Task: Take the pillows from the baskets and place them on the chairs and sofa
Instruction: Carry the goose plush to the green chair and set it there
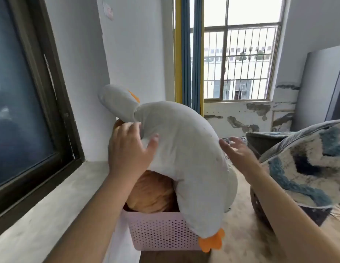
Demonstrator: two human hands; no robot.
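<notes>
Goose pillow (184, 149) coming out of the pink basket (161, 232): pickup step, not yet clear.
Left hand (129, 149) grips the goose's neck bend, fingers curled round it; right hand (239, 154) spread, fingers straight, touching/just beside the body's far side. Goose arches over an orange pillow (152, 192) w/ foot end draped over basket's front right corner. Next: prob. right hand must close on body, lift free, carry to seating. Patterned blue pillow (305, 164) sits in dark basket (260, 207) at right.
</notes>
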